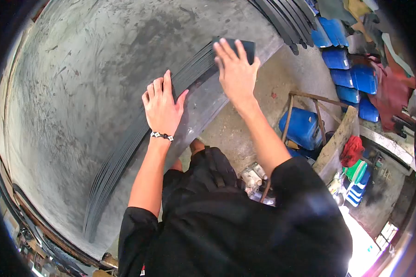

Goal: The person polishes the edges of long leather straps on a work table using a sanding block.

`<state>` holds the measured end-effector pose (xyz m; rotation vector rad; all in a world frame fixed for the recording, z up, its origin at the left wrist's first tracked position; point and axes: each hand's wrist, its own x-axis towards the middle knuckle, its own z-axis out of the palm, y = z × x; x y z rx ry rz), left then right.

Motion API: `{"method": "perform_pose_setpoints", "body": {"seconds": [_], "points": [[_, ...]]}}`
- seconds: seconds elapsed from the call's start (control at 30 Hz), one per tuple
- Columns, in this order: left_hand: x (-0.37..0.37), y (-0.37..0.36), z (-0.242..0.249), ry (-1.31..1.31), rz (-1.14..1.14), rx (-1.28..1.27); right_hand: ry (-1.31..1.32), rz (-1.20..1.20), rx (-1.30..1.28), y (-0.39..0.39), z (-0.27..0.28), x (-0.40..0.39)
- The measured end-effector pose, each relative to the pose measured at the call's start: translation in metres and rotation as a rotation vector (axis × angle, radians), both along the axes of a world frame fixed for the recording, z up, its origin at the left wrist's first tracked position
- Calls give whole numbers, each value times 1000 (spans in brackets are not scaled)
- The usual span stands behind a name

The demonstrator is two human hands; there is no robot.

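A long bundle of thin dark strips point(120, 159) lies in a curve along the near edge of the grey table point(78, 87). My left hand point(162, 104), with a beaded bracelet at the wrist, rests palm down on the strips near their middle, fingers extended. Farther up, at the strips' upper right end, a dark flat rectangular block point(248, 48) sits on them. My right hand point(235, 71) lies over this block with its fingers spread, slightly blurred. The palm undersides of both hands are hidden.
More dark strips point(286, 21) hang over the table's far right edge. Blue containers point(339, 76) are stacked at the right, beside reddish sheets point(390, 92). A blue drum point(302, 128) stands on the floor within a rusty frame point(316, 111), near a red cloth point(352, 151).
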<state>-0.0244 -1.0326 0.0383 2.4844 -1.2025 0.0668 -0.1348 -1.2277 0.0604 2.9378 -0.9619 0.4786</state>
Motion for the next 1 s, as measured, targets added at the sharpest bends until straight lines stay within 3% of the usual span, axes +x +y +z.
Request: {"method": "perform_pose_setpoints", "body": {"seconds": [0.07,0.13,0.2,0.27,0.33,0.4,0.47,0.5,0.6,0.7,0.73,0.83,1.0], "points": [[-1,1,2,4,5,5,73,-88,-78,31,-13,12],[2,2,1,-20,-10,20,158,166,44,87,-8,4],[2,3,1,-2,-16,15,116,344,76,95,-9,-17],[2,1,2,25,-9,5,36,284,56,39,-10,-17],[0,0,3,60,15,-9,0,-17,-42,-1,-5,-5],[-1,2,-1,42,12,-19,-50,-133,-61,25,-15,6],[1,2,0,36,7,11,76,186,-102,83,-15,-7],[2,2,1,26,2,13,62,300,68,106,-10,-17],[3,1,0,46,2,5,86,264,-34,42,-8,-24],[4,2,5,185,14,11,168,-122,-218,-46,-8,-19],[4,8,11,235,21,-6,39,-190,-135,-68,-9,-21],[12,54,34,329,44,50,-6,-153,-202,-66,5,-16],[15,189,37,137,184,159,-16,-42,-118,-15,-13,-3]]}}
